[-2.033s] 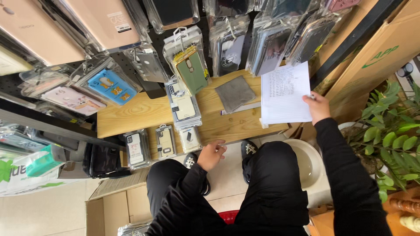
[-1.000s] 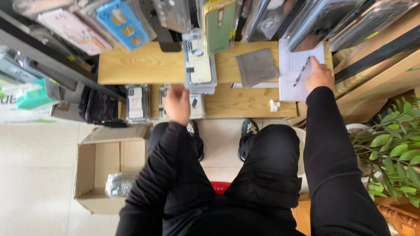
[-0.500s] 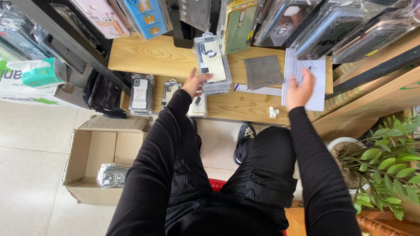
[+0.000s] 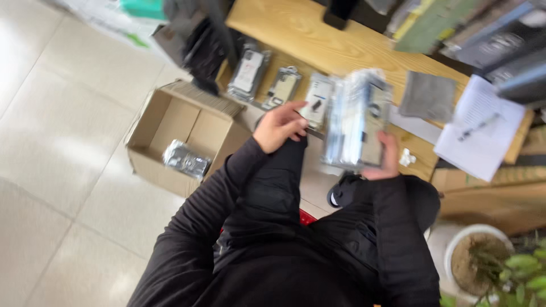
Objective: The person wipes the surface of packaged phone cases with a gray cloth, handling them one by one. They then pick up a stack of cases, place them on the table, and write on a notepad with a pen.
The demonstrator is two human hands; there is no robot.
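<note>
Sorting step, mid-frame: right hand (image 4: 388,162) grips a stack of packs (image 4: 357,116) from below; left hand (image 4: 280,126) curled, holding nothing visible. Next needs a steady pick.

A small phone-accessory shop or stockroom: packaged phone cases (image 4: 282,86) lie in rows on a wooden shelf (image 4: 310,37), beside a paper list (image 4: 480,128) and an open carton (image 4: 179,136).

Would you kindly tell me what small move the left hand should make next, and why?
Probably bring the left hand across to steady the stack of clear packaged cases: the right hand alone grips its lower end, and the left hand looks empty beside it.
</note>
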